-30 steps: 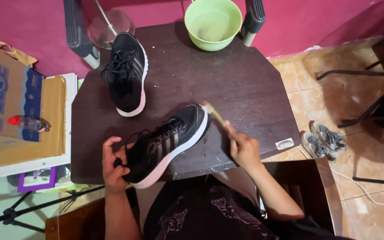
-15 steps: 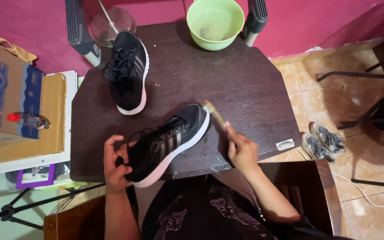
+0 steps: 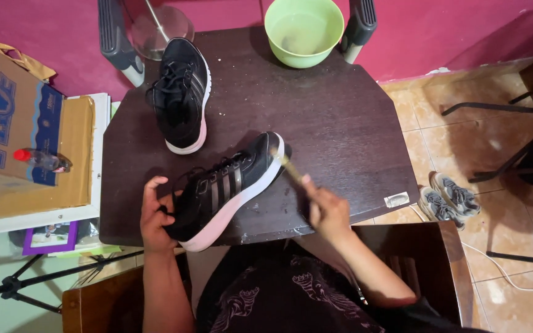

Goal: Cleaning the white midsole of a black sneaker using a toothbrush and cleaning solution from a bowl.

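A black sneaker with a white sole (image 3: 226,191) lies tilted on its side on the dark wooden table (image 3: 334,117). My left hand (image 3: 154,216) grips its heel end. My right hand (image 3: 327,209) holds a small brush (image 3: 288,165) whose head touches the shoe's toe. The second black sneaker (image 3: 182,95) stands upright at the back left of the table. A light green bowl (image 3: 303,29) holding water sits at the table's far edge.
A cardboard box (image 3: 13,123) with a small red-capped bottle (image 3: 41,160) on it stands to the left. A pair of grey shoes (image 3: 448,196) lies on the tiled floor at right. Dark chair frames (image 3: 501,160) stand at far right.
My right hand has shifted slightly with the brush along the toe of the shoe. My left hand keeps its grip on the heel.
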